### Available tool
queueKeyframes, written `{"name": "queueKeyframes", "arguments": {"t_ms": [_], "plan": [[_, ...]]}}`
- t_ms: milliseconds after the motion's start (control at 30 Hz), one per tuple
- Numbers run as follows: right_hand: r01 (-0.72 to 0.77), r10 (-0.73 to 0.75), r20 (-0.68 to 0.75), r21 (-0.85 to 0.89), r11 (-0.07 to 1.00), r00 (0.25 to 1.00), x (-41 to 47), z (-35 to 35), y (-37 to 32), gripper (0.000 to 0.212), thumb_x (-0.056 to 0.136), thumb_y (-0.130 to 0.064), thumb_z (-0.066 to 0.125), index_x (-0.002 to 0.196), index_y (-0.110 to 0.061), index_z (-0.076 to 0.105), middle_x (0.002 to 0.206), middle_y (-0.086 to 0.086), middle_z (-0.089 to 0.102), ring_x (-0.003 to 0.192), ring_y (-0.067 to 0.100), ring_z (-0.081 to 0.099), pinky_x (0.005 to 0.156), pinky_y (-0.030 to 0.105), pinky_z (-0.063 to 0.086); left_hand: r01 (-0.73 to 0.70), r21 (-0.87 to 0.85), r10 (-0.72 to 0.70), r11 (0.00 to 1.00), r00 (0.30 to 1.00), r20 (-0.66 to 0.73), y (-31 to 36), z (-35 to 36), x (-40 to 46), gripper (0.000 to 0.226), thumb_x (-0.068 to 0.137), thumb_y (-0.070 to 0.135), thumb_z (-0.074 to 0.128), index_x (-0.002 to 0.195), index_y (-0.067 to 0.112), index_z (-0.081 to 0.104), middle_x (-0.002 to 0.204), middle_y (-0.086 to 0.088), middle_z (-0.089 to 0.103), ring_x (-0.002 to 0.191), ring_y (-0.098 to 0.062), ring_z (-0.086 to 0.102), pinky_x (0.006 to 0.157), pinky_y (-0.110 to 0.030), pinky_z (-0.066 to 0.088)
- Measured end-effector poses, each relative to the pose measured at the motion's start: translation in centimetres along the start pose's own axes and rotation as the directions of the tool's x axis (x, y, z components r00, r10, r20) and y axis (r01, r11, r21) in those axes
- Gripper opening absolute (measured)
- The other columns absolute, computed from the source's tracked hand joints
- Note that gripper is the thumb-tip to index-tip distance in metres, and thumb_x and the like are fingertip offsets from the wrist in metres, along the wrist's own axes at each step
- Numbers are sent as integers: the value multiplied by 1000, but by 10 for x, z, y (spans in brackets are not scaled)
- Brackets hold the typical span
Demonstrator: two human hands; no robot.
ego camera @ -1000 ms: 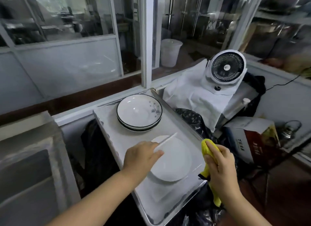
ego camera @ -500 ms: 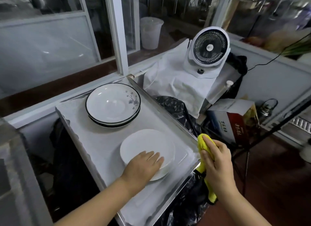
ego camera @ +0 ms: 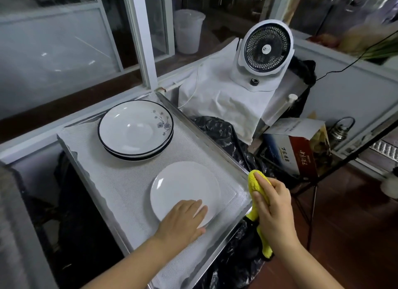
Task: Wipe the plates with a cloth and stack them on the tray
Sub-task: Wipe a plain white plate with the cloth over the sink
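fan (ego camera: 267,48) far right on white cloth (ego camera: 217,95) | white bucket (ego camera: 188,31) far behind glass | cardboard box (ego camera: 299,146) right | black bag (ego camera: 221,131) beside it

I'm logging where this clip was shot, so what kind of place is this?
Probably a back-of-house or utility corner of a kitchen or eatery, not a dining room. A metal tray lined with mesh holds stacked plates, black rubbish bags sit beside it, and a fan stands on a cloth-covered surface by glass partitions.
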State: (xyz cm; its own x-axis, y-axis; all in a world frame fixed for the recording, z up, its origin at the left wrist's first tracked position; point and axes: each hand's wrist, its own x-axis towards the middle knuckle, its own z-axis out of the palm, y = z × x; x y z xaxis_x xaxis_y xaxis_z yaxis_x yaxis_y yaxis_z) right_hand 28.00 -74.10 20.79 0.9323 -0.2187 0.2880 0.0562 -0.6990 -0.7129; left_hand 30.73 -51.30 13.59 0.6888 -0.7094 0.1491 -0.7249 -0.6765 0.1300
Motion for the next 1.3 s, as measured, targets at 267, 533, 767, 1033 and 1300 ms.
{"name": "queueKeyframes", "arguments": {"t_ms": [267, 533, 767, 1033, 1300], "plan": [[44, -45, 41, 33, 998, 998, -1, 8, -14, 46, 91, -6, 60, 131, -25, 51, 114, 1, 46, 105, 25, 42, 90, 34, 30, 27, -23, -25, 999, 997, 70, -1, -16, -1, 60, 57, 60, 80, 105, 24, 74, 111, 2, 69, 98, -13, 66, 86, -22, 51], [209, -221, 95, 118, 971, 971, 5, 39, -85, 44, 87, -19, 50, 130, -18, 54, 113, 5, 47, 102, 18, 42, 89, 27, 31, 207, -45, -211, 977, 969, -133, -17, -71, -51, 35, 54, 40, 85, 85, 27, 75, 81, 13, 69, 71, -8, 66, 64, -17, 53], [314, -462, 282, 440, 841, 841, -26, 116, -214, 39, 94, -17, 51, 128, -35, 50, 115, 0, 44, 80, 32, 61, 70, 16, 51, 636, -96, -631, 766, 716, -298, -34, -156, -201, 17, 65, 19, 81, 82, 19, 77, 74, 8, 69, 66, -15, 66, 52, -20, 52], [413, -709, 353, 621, 666, 611, -141, 233, -350, 47, 90, -9, 54, 132, -31, 50, 116, -12, 40, 104, -1, 43, 76, -4, 35, 977, -89, -978, 195, 187, -95, -54, -158, -419, 32, 95, 36, 45, 123, 31, 59, 120, 10, 59, 114, -13, 52, 84, -28, 43], [459, -693, 549, 519, 721, 467, -271, 361, -415, 38, 95, -27, 50, 133, -23, 53, 116, -4, 48, 101, 24, 48, 87, 35, 45, 884, -317, -937, -344, -304, 171, -100, -100, -629, 28, 94, 30, 53, 120, 22, 62, 119, 2, 66, 108, -21, 60, 79, -25, 42]]}}
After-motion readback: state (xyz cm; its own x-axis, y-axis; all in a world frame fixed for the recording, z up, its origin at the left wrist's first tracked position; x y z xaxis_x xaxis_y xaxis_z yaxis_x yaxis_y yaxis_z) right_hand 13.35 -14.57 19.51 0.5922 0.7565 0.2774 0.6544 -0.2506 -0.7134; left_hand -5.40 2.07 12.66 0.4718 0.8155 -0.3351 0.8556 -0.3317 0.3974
